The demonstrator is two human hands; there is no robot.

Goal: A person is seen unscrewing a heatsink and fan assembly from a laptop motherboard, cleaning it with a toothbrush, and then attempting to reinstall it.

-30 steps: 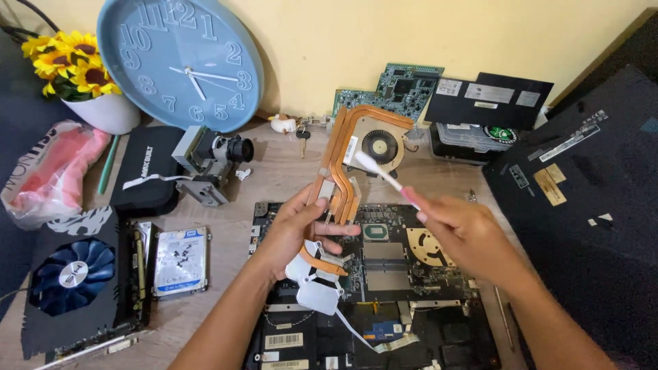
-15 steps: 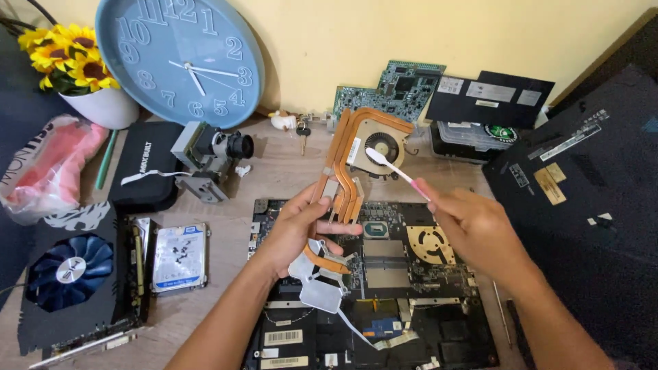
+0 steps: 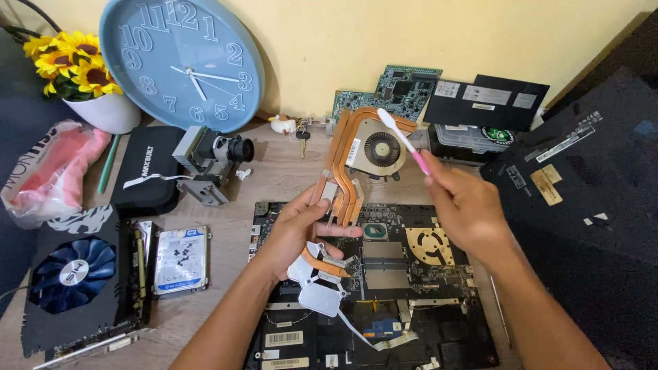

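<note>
Blue wall clock point(image 3: 181, 65) leaning against yellow wall at rear left. Sunflowers in white pot point(image 3: 79, 79) sitting just left of it. Small camera unit point(image 3: 212, 163) lying on the wooden table point(image 3: 281, 171), black pouch point(image 3: 146, 170) beside it. Graphics card w/ blue fan point(image 3: 72, 274) resting front left, hard drive point(image 3: 180, 260) lying just right of it. Green circuit board point(image 3: 404, 89) propping against wall. Black laptop cover point(image 3: 589, 185) occupying right side.

Left hand point(image 3: 301, 229) lifts a copper heatpipe fan assembly point(image 3: 363, 161) above the open laptop point(image 3: 384, 288); right hand point(image 3: 466, 205) holds a toothbrush point(image 3: 404, 140).
</note>
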